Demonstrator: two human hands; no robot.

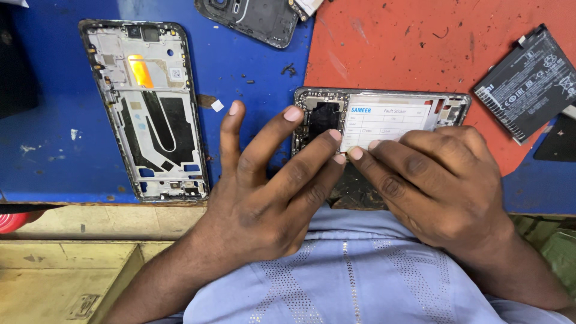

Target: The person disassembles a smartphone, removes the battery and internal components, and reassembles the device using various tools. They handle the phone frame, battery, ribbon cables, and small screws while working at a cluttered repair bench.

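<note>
Phone frame, gutted, dark, white sticker pinched by both hands' fingertip grip.

An opened phone frame lies flat at the workbench's near edge, where the blue mat meets the red one, long side across. A white paper sticker covers its middle; dark exposed parts show at its left end.

Lower half of the phone frame hidden under the right hand and left hand, small part pinched between fingertips too tiny to tell, dark phone back above the left hand cut off by the top edge, battery beyond the right hand clipped at the right edge.
</note>
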